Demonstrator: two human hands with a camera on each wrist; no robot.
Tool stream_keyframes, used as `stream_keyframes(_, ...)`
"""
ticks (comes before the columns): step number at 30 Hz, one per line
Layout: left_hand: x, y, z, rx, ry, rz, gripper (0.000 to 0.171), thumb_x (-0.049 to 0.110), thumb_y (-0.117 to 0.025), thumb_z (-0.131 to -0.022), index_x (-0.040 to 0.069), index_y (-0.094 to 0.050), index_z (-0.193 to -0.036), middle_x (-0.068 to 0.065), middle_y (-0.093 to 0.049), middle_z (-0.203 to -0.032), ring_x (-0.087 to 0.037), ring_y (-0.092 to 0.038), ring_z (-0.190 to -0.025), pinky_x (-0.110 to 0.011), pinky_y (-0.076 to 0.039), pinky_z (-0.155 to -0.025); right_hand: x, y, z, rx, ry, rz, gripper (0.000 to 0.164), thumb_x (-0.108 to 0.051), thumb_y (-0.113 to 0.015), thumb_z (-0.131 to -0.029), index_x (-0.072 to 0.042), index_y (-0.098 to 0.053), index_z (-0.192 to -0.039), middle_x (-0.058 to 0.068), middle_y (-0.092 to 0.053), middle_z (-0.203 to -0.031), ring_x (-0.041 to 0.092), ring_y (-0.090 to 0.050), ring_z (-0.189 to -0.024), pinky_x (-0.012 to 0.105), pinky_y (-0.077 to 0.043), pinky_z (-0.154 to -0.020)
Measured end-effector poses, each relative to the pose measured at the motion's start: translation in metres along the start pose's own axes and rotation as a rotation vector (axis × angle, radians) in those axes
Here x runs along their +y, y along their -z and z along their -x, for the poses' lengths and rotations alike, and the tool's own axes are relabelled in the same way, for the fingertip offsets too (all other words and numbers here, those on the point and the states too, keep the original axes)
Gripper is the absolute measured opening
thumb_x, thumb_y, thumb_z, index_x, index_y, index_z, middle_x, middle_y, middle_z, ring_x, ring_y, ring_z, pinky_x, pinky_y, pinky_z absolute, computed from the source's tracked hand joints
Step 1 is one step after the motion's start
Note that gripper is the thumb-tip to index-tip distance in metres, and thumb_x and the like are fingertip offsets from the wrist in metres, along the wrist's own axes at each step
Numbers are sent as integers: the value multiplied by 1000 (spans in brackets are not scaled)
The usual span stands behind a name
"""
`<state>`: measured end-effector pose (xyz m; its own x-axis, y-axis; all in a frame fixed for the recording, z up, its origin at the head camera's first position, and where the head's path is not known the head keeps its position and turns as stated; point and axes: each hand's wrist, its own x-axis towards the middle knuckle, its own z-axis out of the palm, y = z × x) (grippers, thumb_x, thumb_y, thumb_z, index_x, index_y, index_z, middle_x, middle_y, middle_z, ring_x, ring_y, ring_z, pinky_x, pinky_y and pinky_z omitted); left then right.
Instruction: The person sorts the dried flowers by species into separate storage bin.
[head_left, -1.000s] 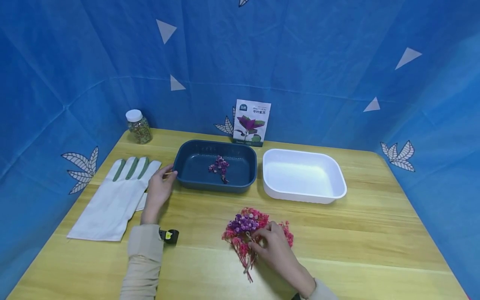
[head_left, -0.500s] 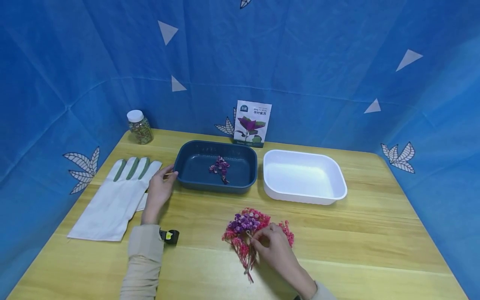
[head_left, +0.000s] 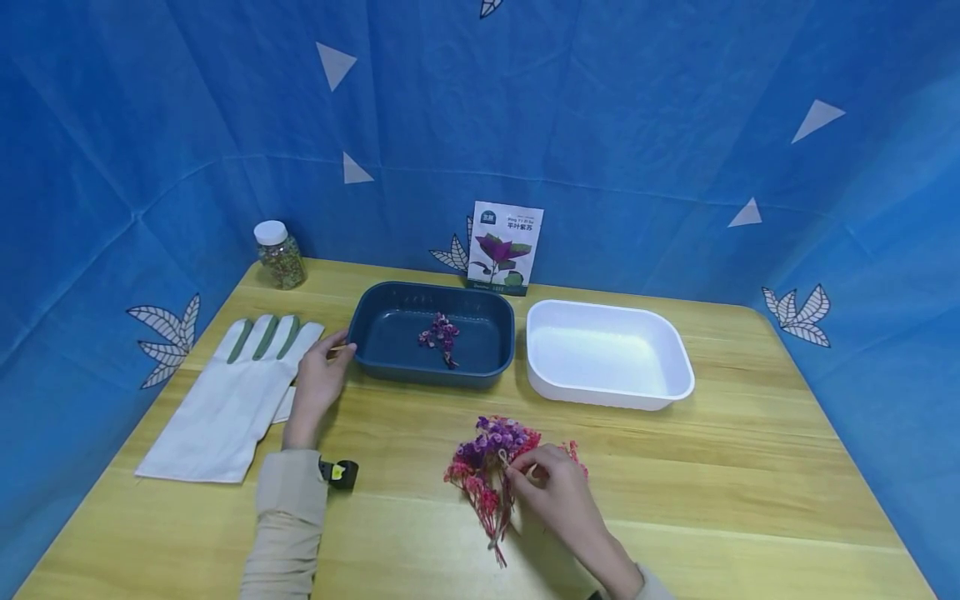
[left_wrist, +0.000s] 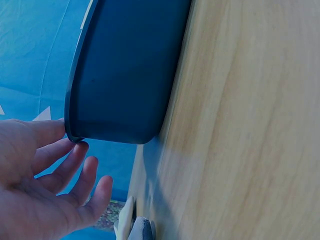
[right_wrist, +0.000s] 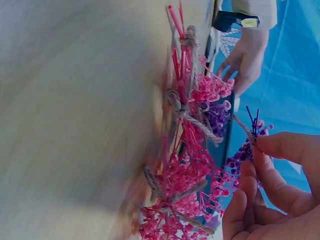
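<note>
My left hand pinches the left rim of a dark blue tray, thumb and forefinger at its corner in the left wrist view. A small purple dried-flower bunch lies inside it. My right hand pinches another purple dried-flower bunch by its twine-tied stems, just above the pink dried-flower bunches on the table. Among those pink bunches rests a further purple bunch. Twine ties the stems of the pink bunches. My right hand partly hides the pink flowers in the head view.
A white tray stands right of the dark blue one. Behind them a seed packet leans on the blue curtain. White gloves lie at the left, with a white-lidded jar at the back left corner.
My right hand has lifted the purple bunch slightly off the pink flowers and shifted a little to the right. The left hand stays at the dark blue tray's rim.
</note>
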<state>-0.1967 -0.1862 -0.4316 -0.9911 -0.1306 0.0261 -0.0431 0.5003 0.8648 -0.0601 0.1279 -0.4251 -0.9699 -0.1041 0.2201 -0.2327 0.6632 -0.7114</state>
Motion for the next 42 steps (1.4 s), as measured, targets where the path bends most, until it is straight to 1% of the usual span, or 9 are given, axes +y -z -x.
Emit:
stream_keyframes(2, 0, 0, 0, 1, 3, 0, 44, 17, -47, -101, -3, -43, -140, -25, -48, -135, -38, -49, -119, -48, -40, -99, 0, 1, 0, 2, 2, 7, 12, -3, -76, -74, -13, -69, -73, -10, -59, -70, 0, -43, -62, 20, -41, -59)
stream_keyframes(6, -1, 0, 0, 4, 5, -2, 44, 17, -47, -101, -3, -43, -140, -25, -48, -135, -38, -49, -119, -48, -40, -99, 0, 0, -1, -21, -27, 14, 13, -3, -76, -74, -14, -69, -73, -11, -58, -67, 0, -43, -61, 20, -41, -59)
stream_keyframes(10, -1, 0, 0, 7, 2, -1, 44, 17, -48, -100, -3, -43, -140, -25, -49, -135, -38, -49, -119, -48, -41, -98, 1, -2, -3, -62, -77, -21, 14, -2, -74, -76, -13, -68, -72, -9, -56, -64, 1, -42, -57, 19, -40, -55)
stream_keyframes(12, -1, -1, 0, 7, 2, 1, 44, 17, -48, -101, -3, -43, -140, -24, -48, -135, -38, -48, -119, -48, -41, -98, 2, -3, -3, -74, -88, -40, 13, -2, -74, -77, -12, -67, -72, -8, -56, -63, 0, -41, -55, 18, -38, -53)
stream_keyframes(23, 0, -1, 0, 1, 3, 20, 44, 17, -48, -100, -2, -44, -140, -24, -48, -135, -38, -48, -120, -48, -41, -97, 5, -5, -5, -101, -83, -61, 10, -2, -73, -77, -8, -67, -72, -4, -58, -60, -2, -41, -49, 17, -38, -47)
stream_keyframes(29, -1, -1, 0, 2, -2, 14, 44, 17, -48, -100, -2, -44, -140, -24, -49, -135, -39, -48, -119, -48, -41, -98, 4, -5, -5, -84, -84, -64, 9, 1, -73, -75, -6, -68, -73, -2, -62, -63, -2, -42, -49, 16, -38, -45)
stream_keyframes(33, -1, -1, 0, 1, -4, 12, 44, 17, -48, -101, -2, -44, -140, -24, -48, -135, -39, -48, -119, -48, -41, -98, 3, -4, -5, -67, -89, -58, 10, 1, -73, -75, -7, -68, -72, -3, -61, -61, -2, -40, -48, 16, -37, -44)
stream_keyframes(38, 0, -1, 0, -2, 1, 9, 44, 17, -48, -101, -2, -43, -140, -24, -48, -135, -39, -48, -120, -48, -41, -98, 0, -4, -6, -34, -65, -46, 9, 1, -74, -75, -7, -70, -73, -3, -61, -60, -3, -38, -46, 16, -34, -41)
stream_keyframes(42, 0, 0, 1, -2, 8, 8, 44, 18, -48, -101, -2, -43, -140, -24, -48, -136, -38, -47, -120, -48, -40, -99, -2, -3, -4, -25, -47, -41, 9, 1, -74, -75, -7, -70, -73, -1, -65, -64, -3, -40, -48, 16, -35, -41)
